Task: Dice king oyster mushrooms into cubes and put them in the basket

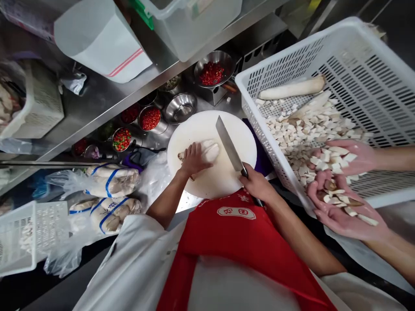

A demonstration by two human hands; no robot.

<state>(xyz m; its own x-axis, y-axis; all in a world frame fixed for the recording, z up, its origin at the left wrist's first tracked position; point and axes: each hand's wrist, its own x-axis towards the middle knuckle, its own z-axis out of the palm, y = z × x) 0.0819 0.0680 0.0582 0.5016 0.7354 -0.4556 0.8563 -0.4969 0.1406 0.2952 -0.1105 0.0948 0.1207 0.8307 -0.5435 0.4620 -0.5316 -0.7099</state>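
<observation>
On the round white cutting board [207,181], my left hand [193,160] curves over a whitish king oyster mushroom [210,150], which looks sliced and pokes out beyond the fingers. My fingers press it down, and part of it is hidden under the palm. My right hand [257,183] is closed around the dark handle of a cleaver-like knife [230,142]. The blade slants over the right side of the board, pointing away from me and apart from the mushroom.
On the right, another person's hands [353,207] hold diced mushroom over a white basket [356,32] of cubes. Bagged mushrooms [116,181] lie left. Behind the board stand a metal bowl [180,108] and chopped chillies [151,119]. A steel shelf [129,93] overhangs the back.
</observation>
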